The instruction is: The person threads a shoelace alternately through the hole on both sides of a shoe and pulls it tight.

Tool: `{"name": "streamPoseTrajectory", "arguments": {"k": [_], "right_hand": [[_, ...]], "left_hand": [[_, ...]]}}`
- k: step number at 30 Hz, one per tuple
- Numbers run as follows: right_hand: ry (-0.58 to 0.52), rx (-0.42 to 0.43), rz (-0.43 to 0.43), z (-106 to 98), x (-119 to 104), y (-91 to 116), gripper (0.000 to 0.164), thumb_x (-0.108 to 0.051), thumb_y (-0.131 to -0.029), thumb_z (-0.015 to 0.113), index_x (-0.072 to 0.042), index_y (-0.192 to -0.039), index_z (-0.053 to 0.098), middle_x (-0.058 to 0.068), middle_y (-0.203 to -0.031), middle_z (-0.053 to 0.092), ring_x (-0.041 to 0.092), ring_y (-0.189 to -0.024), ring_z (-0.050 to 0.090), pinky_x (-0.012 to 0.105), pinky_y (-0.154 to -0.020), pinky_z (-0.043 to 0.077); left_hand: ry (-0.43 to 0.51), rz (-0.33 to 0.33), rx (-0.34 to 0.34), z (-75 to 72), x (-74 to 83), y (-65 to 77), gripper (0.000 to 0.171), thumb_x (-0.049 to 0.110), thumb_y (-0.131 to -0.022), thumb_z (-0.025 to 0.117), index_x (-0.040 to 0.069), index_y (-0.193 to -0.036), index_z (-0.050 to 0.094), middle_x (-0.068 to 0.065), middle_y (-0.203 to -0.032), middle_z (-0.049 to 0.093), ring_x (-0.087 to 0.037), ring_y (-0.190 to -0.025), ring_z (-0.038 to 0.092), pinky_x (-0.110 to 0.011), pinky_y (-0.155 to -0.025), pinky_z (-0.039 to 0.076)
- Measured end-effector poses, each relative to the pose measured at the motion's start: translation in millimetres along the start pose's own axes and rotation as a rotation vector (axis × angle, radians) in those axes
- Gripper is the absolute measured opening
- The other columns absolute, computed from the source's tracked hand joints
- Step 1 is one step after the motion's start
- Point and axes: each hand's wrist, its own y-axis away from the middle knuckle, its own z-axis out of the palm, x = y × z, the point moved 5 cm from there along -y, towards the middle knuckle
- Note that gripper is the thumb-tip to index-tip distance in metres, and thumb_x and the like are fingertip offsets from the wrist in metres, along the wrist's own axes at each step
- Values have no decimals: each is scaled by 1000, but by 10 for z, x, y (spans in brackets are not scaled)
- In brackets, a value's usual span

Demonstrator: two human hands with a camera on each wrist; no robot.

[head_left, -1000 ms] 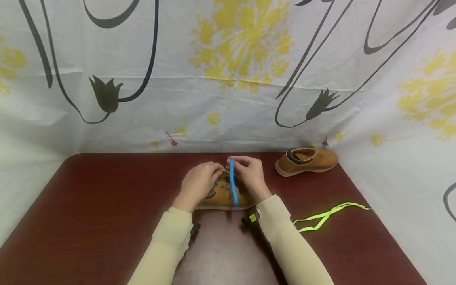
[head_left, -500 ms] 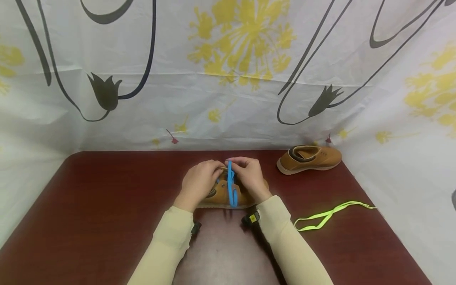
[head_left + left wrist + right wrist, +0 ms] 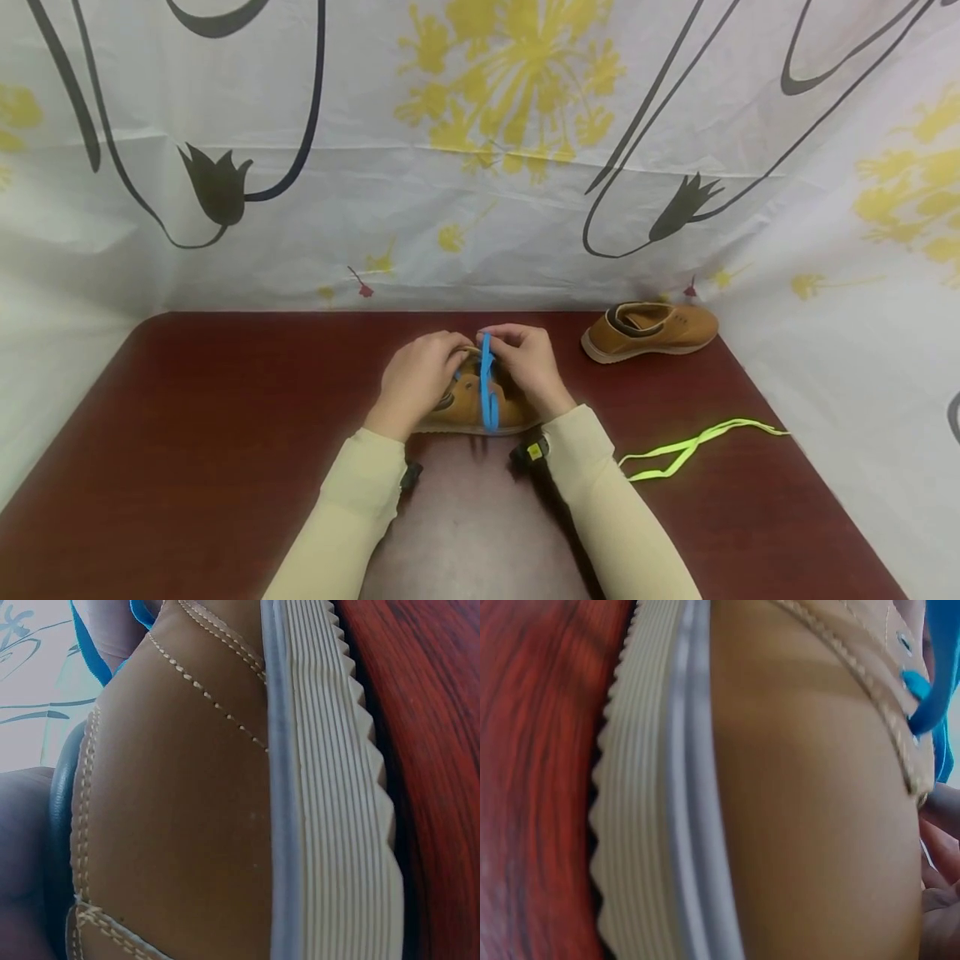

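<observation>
A tan leather shoe (image 3: 459, 417) lies on the table with its toe to the right, between both hands. My left hand (image 3: 420, 379) grips the shoe's upper near the opening, thumb toward the lacing. At the lacing, my right hand (image 3: 534, 367) pinches a flat blue shoelace (image 3: 486, 392), which hangs down the shoe's near side and bends back up at its lower end. The right wrist view has the blue lace passing through an eyelet beside the stitched flap. Most fingertips are hidden behind the shoe and lace.
A second tan shoe (image 3: 651, 332), with no lace in its eyelets, stands at the table's back right. A neon yellow shoelace (image 3: 693, 447) lies looped on the right side of the dark red table (image 3: 225, 467). Behind hangs a patterned white curtain (image 3: 360, 183).
The blue lace hung as one strand over the shoe's side; now its lower part is folded back in a loop. Both hands stay at nearly the same places.
</observation>
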Motion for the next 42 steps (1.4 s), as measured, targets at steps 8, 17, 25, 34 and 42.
{"name": "streamPoseTrajectory", "arguments": {"k": [8, 17, 25, 34, 42], "right_hand": [[107, 34, -40, 20, -17, -6, 16, -20, -94, 73, -10, -104, 80, 12, -99, 79, 8, -79, 70, 21, -68, 54], [50, 45, 3, 43, -16, -19, 18, -23, -93, 75, -9, -104, 80, 12, -95, 78, 8, -71, 67, 21, -64, 52], [39, 16, 9, 36, -17, -16, 19, -17, -94, 73, -5, -108, 78, 18, -103, 77, 4, -75, 68, 21, -67, 53], [37, -2, -2, 20, -6, -11, 20, -17, -95, 73, -5, -109, 78, 18, -105, 77, 4, -80, 70, 25, -74, 56], [31, -28, -29, 41, 0, -16, 15, -15, -94, 73, -6, -104, 79, 14, -98, 79, 8, -78, 72, 26, -71, 57]], "left_hand": [[-21, -3, 20, -15, 10, -5, 21, 27, -101, 63, 20, -117, 74, 2, -104, 75, -12, -81, 66, -28, -64, 52], [-27, -23, 10, -15, 14, -7, 21, 27, -101, 63, 20, -118, 73, 2, -102, 75, -11, -76, 63, -25, -59, 47], [-16, -40, 13, -10, 2, -1, 20, 28, -101, 63, 22, -117, 73, 3, -103, 75, -11, -77, 64, -26, -60, 49], [-47, -38, 25, 14, 4, -6, 19, 31, -98, 67, 21, -114, 74, 4, -102, 75, -11, -77, 66, -27, -60, 50], [-186, -37, 44, 76, 17, -41, 26, 42, -93, 71, 21, -106, 78, 3, -92, 76, -16, -78, 70, -31, -62, 54]]}}
